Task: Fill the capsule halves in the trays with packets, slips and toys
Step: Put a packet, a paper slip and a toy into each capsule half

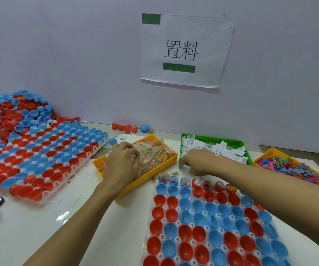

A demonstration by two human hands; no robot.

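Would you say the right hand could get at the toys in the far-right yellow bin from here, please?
Probably yes: the right hand sits at the green slip bin, right beside the open toy bin, with nothing standing between.

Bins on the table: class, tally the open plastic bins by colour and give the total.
Yellow bins: 2, the packet bin and the toy bin
Green bins: 1, the slip bin
Total: 3
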